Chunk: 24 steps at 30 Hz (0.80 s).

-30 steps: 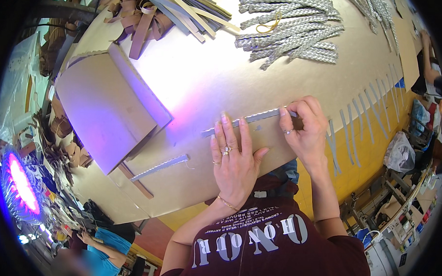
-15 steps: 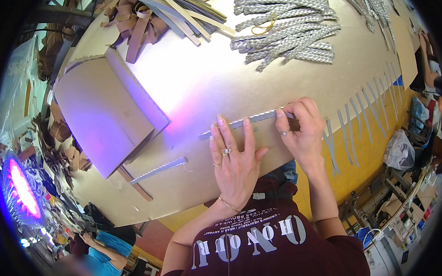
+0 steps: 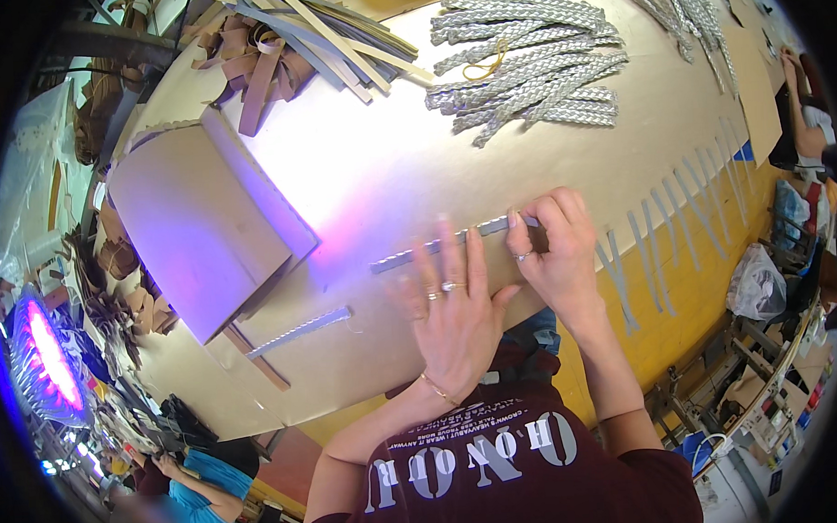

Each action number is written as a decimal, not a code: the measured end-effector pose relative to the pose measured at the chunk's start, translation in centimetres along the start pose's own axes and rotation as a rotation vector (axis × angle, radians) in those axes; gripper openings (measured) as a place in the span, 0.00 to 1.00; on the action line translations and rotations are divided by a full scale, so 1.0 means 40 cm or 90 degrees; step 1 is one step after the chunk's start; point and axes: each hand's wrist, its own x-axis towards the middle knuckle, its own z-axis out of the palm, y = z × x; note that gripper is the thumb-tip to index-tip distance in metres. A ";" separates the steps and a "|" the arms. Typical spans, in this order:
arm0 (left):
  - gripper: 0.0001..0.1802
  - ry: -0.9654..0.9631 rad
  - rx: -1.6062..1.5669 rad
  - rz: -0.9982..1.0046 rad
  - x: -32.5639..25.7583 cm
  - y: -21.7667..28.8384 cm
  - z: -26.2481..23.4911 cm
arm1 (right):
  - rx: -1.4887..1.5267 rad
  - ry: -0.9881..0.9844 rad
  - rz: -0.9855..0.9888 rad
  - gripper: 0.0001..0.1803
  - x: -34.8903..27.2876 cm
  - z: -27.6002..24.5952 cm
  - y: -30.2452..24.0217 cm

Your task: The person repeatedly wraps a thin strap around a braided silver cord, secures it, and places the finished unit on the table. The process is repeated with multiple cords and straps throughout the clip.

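**Ana:** Starting left, what do we meet?

**Ben:** Well left of the left hand, a folded brown sheet (image 3: 196, 214); nearer that hand, a second grey strip (image 3: 301, 330) with a pale, rope-like edge, crossing a brown strip (image 3: 270, 370) on the table (image 3: 358, 383).

**Ana:** What changes at the left hand (image 3: 462, 320)?

**Ben:** Half a second ago we see its fingers crisp and settled on the pale-edged strip (image 3: 395, 259); now several are blurred. We take that as movement along or off the strip instead of a steady hold, so the handling seems in progress. We cannot tell how firmly they touch.

**Ana:** And its pose?

**Ben:** Palm down, fingers loosely spread and pointing away from us, thumb out to the right, gripping nothing. The strip runs under or just beneath its fingertips, from left of them to the right hand (image 3: 561, 247), whose thumb and forefinger pinch its right end, the other fingers curled.

**Ana:** Around that hand?

**Ben:** Beyond it, silvery braids (image 3: 540, 59); to its right, a row of thin grey strips (image 3: 682, 225).
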 end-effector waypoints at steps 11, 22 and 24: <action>0.49 -0.002 -0.145 0.079 0.012 0.009 0.047 | 0.108 0.006 0.159 0.09 -0.003 -0.057 -0.010; 0.49 -0.008 -0.079 0.073 0.021 0.018 0.029 | 0.076 0.045 0.176 0.08 -0.003 -0.033 -0.010; 0.49 0.003 -0.068 0.077 0.023 0.019 0.028 | 0.079 0.063 0.167 0.08 -0.004 -0.027 -0.008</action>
